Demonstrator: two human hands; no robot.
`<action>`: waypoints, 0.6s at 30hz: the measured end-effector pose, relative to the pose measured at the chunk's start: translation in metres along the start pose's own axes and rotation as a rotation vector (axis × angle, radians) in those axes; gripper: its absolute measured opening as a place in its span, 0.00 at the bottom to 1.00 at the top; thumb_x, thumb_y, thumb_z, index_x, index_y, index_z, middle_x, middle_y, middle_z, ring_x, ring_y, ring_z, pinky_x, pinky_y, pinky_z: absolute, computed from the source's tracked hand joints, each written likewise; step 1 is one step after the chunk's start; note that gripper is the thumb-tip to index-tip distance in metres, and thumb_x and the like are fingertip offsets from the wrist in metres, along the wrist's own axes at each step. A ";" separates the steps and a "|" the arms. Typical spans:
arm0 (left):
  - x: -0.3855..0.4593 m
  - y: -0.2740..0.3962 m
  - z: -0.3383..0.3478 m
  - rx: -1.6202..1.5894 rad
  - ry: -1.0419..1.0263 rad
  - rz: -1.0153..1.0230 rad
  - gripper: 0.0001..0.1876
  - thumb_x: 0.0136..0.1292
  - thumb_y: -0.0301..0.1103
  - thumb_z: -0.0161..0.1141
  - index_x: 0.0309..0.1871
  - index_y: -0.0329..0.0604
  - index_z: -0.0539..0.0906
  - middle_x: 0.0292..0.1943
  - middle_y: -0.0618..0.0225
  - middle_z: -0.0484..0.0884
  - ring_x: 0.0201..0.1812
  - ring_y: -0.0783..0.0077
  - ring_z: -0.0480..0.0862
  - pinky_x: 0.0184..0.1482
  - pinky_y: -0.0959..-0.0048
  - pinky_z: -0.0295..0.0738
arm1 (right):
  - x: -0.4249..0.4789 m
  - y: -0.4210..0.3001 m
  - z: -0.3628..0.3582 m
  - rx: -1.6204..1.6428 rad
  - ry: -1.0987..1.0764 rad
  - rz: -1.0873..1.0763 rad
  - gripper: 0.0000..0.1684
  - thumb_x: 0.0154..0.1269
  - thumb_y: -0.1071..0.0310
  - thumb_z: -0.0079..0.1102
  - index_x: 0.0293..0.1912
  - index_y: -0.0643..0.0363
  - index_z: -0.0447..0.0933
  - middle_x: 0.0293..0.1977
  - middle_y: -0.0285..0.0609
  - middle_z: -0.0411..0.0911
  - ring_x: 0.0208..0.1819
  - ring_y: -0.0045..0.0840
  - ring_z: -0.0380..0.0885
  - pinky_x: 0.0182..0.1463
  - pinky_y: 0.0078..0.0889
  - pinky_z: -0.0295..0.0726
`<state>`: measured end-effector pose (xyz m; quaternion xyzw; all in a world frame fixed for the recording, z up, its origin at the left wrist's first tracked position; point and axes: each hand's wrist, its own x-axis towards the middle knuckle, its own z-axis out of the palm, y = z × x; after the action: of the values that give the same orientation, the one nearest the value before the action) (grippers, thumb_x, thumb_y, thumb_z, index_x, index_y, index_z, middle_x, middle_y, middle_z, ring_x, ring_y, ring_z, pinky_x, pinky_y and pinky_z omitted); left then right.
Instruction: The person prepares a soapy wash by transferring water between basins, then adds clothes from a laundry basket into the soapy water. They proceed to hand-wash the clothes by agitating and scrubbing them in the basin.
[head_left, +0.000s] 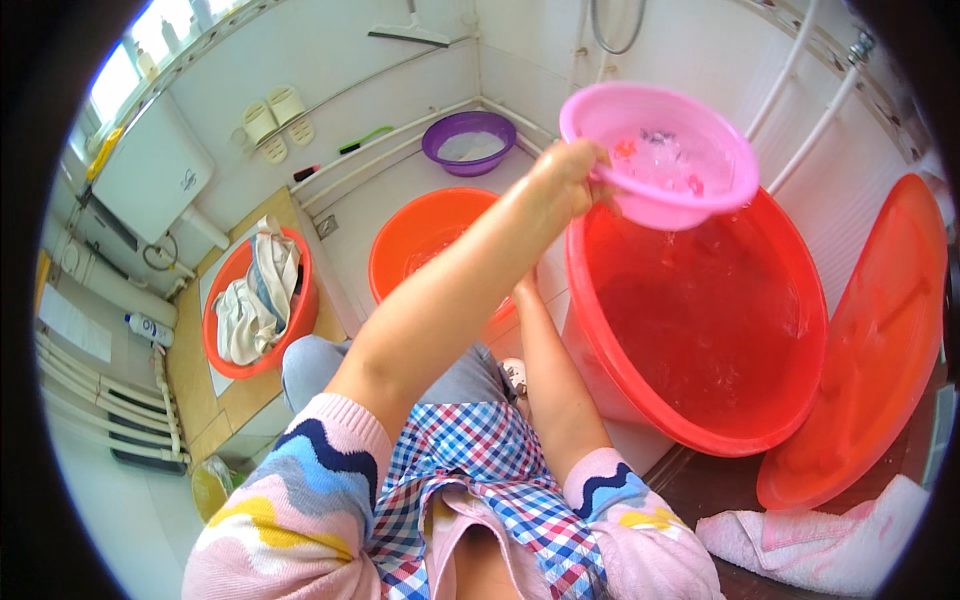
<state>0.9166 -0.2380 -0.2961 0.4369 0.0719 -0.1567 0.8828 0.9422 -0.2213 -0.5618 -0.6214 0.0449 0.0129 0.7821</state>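
My left hand (574, 176) grips the near rim of a pink plastic basin (720, 169), its arm crossing over my right one. Clear water is in the basin, over a printed pattern on its floor. It hangs tilted above a large red plastic tub (697, 322) of water, and drops seem to fall beneath it. My right hand (527, 283) is mostly hidden behind my left forearm, at the right edge of an orange basin (405, 232). I cannot tell whether it holds the rim. That orange basin stands on the floor, with some water visible inside.
A purple basin (469, 124) sits in the corner. Clothes (259, 300) fill a red-orange basin (300, 337) on the tiled ledge at left. A red lid (862, 360) leans beside the tub, near a pink-white towel (817, 536). White pipes (814, 127) run up the wall.
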 end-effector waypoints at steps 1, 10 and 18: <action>-0.003 0.014 -0.003 -0.007 0.033 0.036 0.11 0.58 0.21 0.46 0.44 0.27 0.66 0.34 0.55 0.75 0.31 0.57 0.82 0.29 0.59 0.85 | 0.002 -0.002 0.003 0.042 -0.013 0.025 0.08 0.64 0.69 0.48 0.39 0.65 0.70 0.25 0.42 0.73 0.21 0.21 0.73 0.23 0.22 0.74; 0.003 0.097 -0.106 0.072 0.283 0.308 0.16 0.53 0.19 0.48 0.47 0.28 0.66 0.37 0.53 0.72 0.33 0.53 0.79 0.27 0.58 0.85 | 0.033 -0.025 0.014 0.548 -0.050 0.369 0.13 0.62 0.67 0.50 0.42 0.67 0.68 0.36 0.50 0.74 0.35 0.30 0.76 0.39 0.29 0.79; 0.001 0.073 -0.290 0.247 0.509 0.322 0.23 0.46 0.17 0.48 0.50 0.39 0.67 0.33 0.64 0.72 0.26 0.70 0.77 0.25 0.68 0.84 | 0.093 0.025 0.066 0.822 0.005 0.442 0.14 0.66 0.68 0.44 0.48 0.64 0.68 0.47 0.46 0.72 0.48 0.30 0.73 0.53 0.37 0.74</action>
<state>0.9454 0.0336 -0.4185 0.5716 0.2009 0.0917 0.7902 1.0360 -0.1546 -0.5789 -0.2356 0.1793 0.1589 0.9419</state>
